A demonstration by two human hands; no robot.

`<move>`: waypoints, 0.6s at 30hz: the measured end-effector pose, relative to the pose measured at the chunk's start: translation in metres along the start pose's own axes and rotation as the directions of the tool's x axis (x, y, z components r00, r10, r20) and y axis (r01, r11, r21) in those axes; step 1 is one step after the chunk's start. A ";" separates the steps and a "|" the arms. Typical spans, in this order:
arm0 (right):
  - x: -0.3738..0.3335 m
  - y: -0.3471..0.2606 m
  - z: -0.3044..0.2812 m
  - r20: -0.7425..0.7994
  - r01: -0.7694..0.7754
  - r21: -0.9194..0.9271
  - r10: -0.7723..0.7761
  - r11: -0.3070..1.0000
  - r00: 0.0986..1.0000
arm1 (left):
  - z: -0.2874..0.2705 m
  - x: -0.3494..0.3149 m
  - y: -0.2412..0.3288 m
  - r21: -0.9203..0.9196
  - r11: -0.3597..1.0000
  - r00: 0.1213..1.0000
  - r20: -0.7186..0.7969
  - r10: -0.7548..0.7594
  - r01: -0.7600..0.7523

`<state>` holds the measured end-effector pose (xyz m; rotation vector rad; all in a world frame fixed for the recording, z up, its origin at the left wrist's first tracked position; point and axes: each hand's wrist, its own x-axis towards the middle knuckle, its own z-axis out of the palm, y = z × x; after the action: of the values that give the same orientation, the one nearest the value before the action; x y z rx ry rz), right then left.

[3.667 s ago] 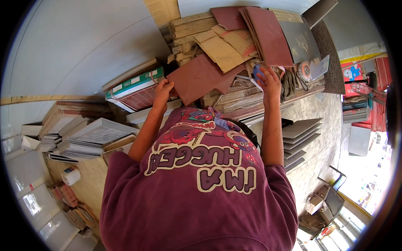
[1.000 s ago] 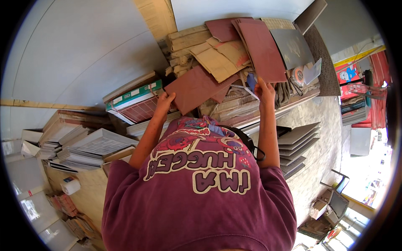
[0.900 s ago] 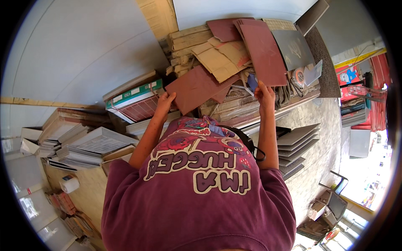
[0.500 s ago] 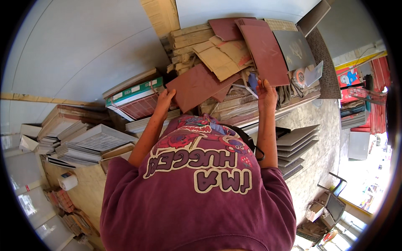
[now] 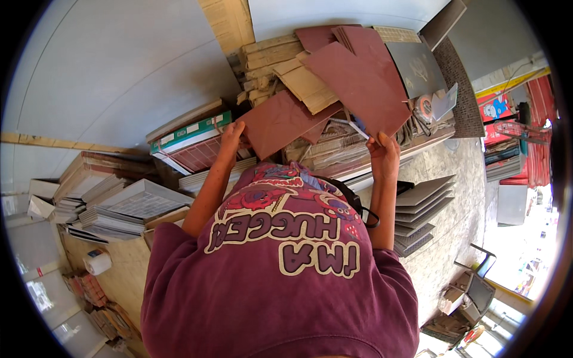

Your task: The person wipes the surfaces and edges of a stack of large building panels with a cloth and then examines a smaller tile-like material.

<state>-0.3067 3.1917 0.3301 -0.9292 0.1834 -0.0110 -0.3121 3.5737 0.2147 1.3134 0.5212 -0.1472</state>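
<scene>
My left hand [image 5: 231, 138] is closed on the left corner of a maroon tile [image 5: 273, 125], which lies tilted over flattened cardboard and stacked packs. My right hand [image 5: 385, 154] pinches the near corner of a second maroon tile [image 5: 361, 86]. This second tile slants up to the left and overlaps a piece of brown cardboard [image 5: 305, 86]. Under and behind it are more maroon tiles [image 5: 375, 43], partly hidden. A thin white strip [image 5: 358, 129] sticks out beside my right fingers; whether they touch it, I cannot tell.
A dark grey panel [image 5: 415, 68] and a tape roll [image 5: 423, 107] are right of the tiles. A green-edged box [image 5: 191, 132] stands at left, with stacked tiles [image 5: 122, 206] nearer. Grey tiles [image 5: 422, 209] stand fanned on the floor at right. Large pale panels [image 5: 119, 71] line the back.
My right hand has moved slightly nearer, and its tile has swung so its far end points left over the cardboard. My left hand and its tile have shifted slightly left.
</scene>
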 end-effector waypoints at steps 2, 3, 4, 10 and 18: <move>-0.006 0.000 0.004 0.056 -0.029 -0.009 0.029 1.000 0.998 | 0.001 -0.005 0.007 0.011 1.000 0.996 -0.084 0.013 -0.012; -0.008 0.001 0.005 0.075 -0.048 -0.027 0.050 0.998 0.996 | 0.001 -0.007 0.010 0.016 1.000 0.992 -0.126 0.019 -0.017; -0.009 0.001 0.007 0.098 -0.067 -0.045 0.071 0.997 0.993 | -0.006 -0.003 0.005 0.088 0.990 0.971 -0.203 0.128 -0.113; -0.015 0.006 0.021 0.213 -0.226 -0.174 0.261 0.958 0.942 | -0.017 -0.020 0.041 0.067 0.942 0.922 -0.193 0.336 -0.330; -0.012 0.026 0.038 0.343 -0.406 -0.313 0.500 0.859 0.795 | 0.001 -0.052 0.068 -0.338 0.940 0.995 0.098 -0.001 0.035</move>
<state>-0.3144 3.2380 0.3335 -1.0712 0.0076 0.6712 -0.3307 3.5812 0.2984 0.9588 0.4535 -0.1282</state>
